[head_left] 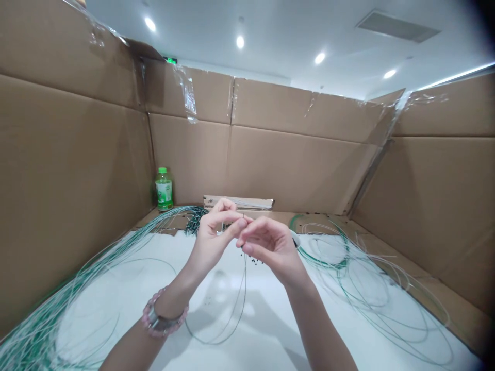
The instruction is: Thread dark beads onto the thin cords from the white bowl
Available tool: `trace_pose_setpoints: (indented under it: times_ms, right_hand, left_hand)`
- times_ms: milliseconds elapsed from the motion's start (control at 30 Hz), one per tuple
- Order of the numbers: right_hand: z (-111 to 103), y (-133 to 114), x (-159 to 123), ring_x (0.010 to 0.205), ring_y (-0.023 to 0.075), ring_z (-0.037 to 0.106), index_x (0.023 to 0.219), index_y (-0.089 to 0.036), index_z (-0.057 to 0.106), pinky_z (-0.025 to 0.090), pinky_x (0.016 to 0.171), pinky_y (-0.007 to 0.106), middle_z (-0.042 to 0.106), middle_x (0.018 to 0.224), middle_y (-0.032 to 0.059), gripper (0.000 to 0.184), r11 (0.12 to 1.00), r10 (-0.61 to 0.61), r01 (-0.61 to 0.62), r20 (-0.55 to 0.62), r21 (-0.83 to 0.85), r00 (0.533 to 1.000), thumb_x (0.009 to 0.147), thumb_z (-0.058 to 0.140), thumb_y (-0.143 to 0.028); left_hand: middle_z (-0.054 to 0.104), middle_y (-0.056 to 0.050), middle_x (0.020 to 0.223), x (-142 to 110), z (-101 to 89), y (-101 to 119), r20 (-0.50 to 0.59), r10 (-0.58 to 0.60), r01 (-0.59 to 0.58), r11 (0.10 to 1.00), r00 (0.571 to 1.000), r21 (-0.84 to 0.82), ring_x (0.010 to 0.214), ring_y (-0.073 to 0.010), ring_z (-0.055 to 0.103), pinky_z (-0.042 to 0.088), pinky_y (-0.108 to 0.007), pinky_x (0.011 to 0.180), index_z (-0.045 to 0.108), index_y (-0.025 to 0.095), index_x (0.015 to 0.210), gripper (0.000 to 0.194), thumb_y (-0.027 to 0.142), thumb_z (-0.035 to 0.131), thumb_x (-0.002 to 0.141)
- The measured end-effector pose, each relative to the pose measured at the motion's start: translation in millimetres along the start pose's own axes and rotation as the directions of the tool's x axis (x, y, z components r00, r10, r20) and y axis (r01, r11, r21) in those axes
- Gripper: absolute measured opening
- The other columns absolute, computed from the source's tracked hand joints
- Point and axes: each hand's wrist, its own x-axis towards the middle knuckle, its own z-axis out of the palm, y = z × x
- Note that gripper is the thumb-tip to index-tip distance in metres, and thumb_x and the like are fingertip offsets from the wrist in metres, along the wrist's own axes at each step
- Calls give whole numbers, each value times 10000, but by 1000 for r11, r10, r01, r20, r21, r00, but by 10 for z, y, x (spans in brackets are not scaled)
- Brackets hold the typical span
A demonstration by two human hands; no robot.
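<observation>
My left hand [216, 226], with a pink beaded bracelet [165, 313] at the wrist, pinches a thin wire between thumb and forefinger. Close beside it, my right hand [276, 250] has its thumb and fingers closed on the same wire, where a tiny dark bit shows at the fingertips. From there the thin wire [245, 278] hangs down in a loop that curves left above or on the white surface [216, 355]. Behind and below the right fingertips lie several small black pieces [255, 261]. A white dish [295, 239] is mostly hidden behind the right hand.
A long bundle of green and white wires [96, 268] runs down the left side, its dark ends [196, 220] at the back. Loose coils of wire [344, 257] lie at right. A green-capped bottle [164, 190] stands in the back left corner. Cardboard walls [294, 159] enclose the surface.
</observation>
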Motion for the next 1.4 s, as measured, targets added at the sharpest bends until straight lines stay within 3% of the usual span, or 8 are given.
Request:
trace_pose_setpoints:
  times_ms: [300, 500, 667, 867, 967, 1167, 1300, 1400]
  right_hand:
    - [16, -10, -18, 610, 72, 507, 853, -244, 637, 411, 566, 199, 670, 743, -31, 118, 993, -80, 67, -140, -93, 987, 786, 706, -176]
    - [24, -18, -28, 586, 87, 513, 889, -266, 634, 364, 531, 234, 710, 745, -32, 186, 973, -177, 137, -221, -184, 959, 767, 729, -163]
    - [18, 22, -40, 539, 90, 388, 943, -297, 649, 344, 517, 244, 724, 740, -45, 228, 942, -233, 158, -238, -297, 943, 764, 748, -195]
    - [16, 25, -33, 472, 86, 284, 997, -305, 675, 271, 445, 257, 739, 717, -43, 288, 917, -280, 179, -253, -358, 926, 745, 756, -191]
    - [11, 26, -33, 470, 78, 306, 1020, -312, 676, 273, 443, 250, 749, 738, -39, 310, 915, -289, 194, -242, -353, 926, 752, 747, -173]
    - [-24, 80, -44, 562, 87, 523, 1061, -330, 670, 351, 492, 230, 748, 763, -34, 301, 924, -274, 187, -234, -334, 933, 804, 700, -174]
    - [-24, 87, -55, 553, 77, 498, 1072, -333, 661, 345, 493, 228, 742, 783, -33, 317, 902, -321, 222, -230, -371, 919, 817, 680, -146]
    - [-14, 64, -72, 575, 80, 460, 1124, -353, 632, 350, 509, 228, 703, 793, -36, 341, 890, -348, 252, -211, -380, 913, 845, 637, -158]
  left_hand:
    - [553, -16, 781, -8, -69, 64, 6, -21, 21, 999, 1000, 33, 714, -117, 495, 389, -243, 644, 711, 215, 812, 163, 368, 654, 826]
    - [544, 1, 656, -31, -98, 140, 129, -108, 112, 994, 986, -20, 630, -92, 481, 358, -220, 575, 645, 166, 656, 221, 337, 689, 790]
    - [560, -1, 659, -47, -81, 174, 180, -165, 182, 980, 970, -82, 623, -92, 480, 357, -217, 563, 697, 189, 685, 164, 325, 712, 773]
    - [479, 15, 589, -49, -72, 99, 274, -220, 274, 945, 936, -180, 609, -95, 451, 372, -234, 597, 664, 176, 620, 262, 377, 701, 785]
    - [454, 28, 560, -44, -40, 62, 295, -228, 308, 914, 928, -264, 567, -83, 417, 354, -235, 578, 659, 174, 638, 248, 374, 709, 776]
    - [471, 30, 557, -60, 33, 25, 266, -248, 331, 881, 932, -338, 519, -60, 422, 349, -203, 516, 642, 153, 619, 244, 344, 739, 736]
    - [515, 32, 601, -69, 13, 9, 270, -232, 309, 904, 935, -294, 523, -48, 459, 404, -177, 537, 663, 167, 744, 184, 340, 698, 793]
    - [520, 24, 664, -48, -44, 42, 190, -157, 192, 964, 969, -182, 588, -51, 498, 437, -160, 573, 626, 162, 723, 172, 292, 656, 831]
